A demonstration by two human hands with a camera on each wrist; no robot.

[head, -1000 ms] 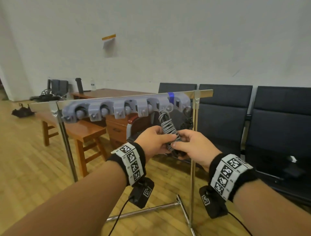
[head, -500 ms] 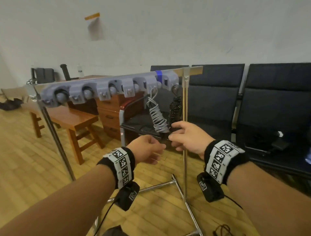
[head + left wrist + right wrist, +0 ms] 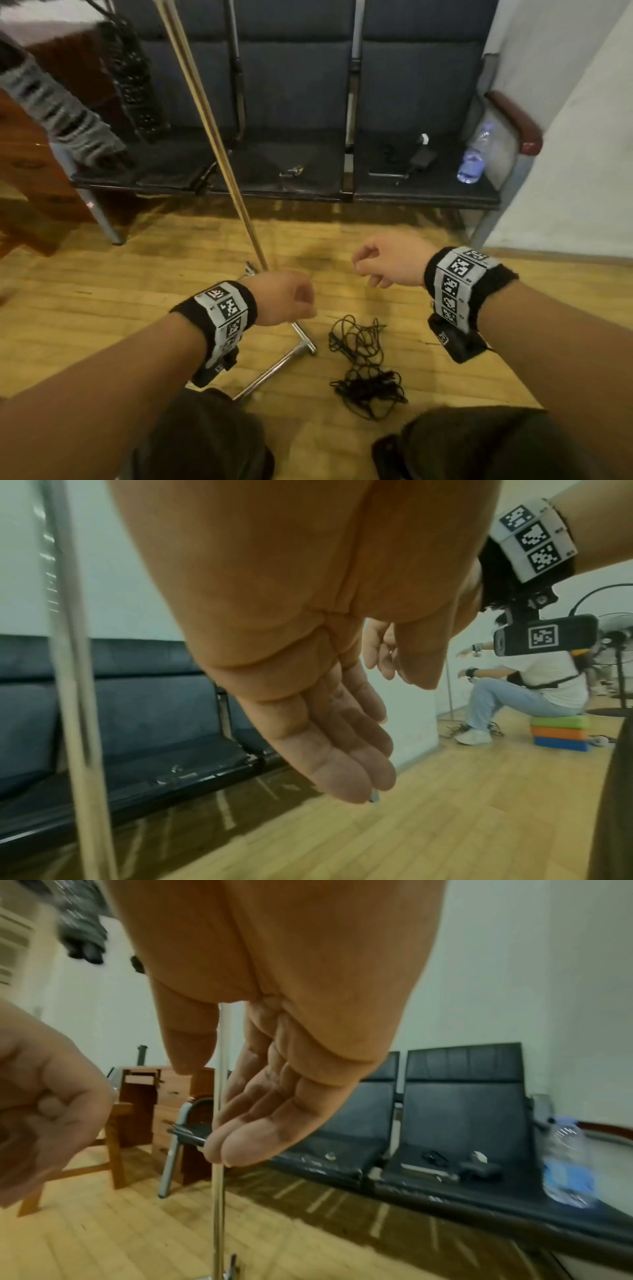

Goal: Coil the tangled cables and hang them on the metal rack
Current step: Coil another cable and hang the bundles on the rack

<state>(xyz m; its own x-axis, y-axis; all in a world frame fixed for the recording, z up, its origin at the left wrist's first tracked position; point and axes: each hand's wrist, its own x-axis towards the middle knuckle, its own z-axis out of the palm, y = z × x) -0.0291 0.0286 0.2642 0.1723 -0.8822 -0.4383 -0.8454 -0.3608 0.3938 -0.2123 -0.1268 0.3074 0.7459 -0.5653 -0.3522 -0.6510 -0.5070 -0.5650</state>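
Note:
A tangled black cable [image 3: 366, 368] lies on the wooden floor just right of the metal rack's foot bar [image 3: 274, 370]. The rack's upright pole [image 3: 219, 137] rises to the upper left. Blurred at the upper left, a grey coiled cable [image 3: 58, 106] and a black coiled cable [image 3: 130, 78] hang from the rack. My left hand [image 3: 291, 298] hovers by the pole's base, fingers loosely curled and holding nothing [image 3: 342, 750]. My right hand [image 3: 376, 263] hangs above the tangle, also relaxed and empty [image 3: 257, 1123].
A row of dark bench seats [image 3: 291, 178] stands behind the rack, with a charger [image 3: 418, 157] and a water bottle [image 3: 474, 154] on the right seat. A wooden desk [image 3: 20, 171] is at the left, a wall [image 3: 565, 154] at the right. A person [image 3: 534, 685] sits further off.
Both hands have let go of the grey coil, which now hangs on the rack, and have dropped low. The head view has tipped down to the floor and the black tangle.

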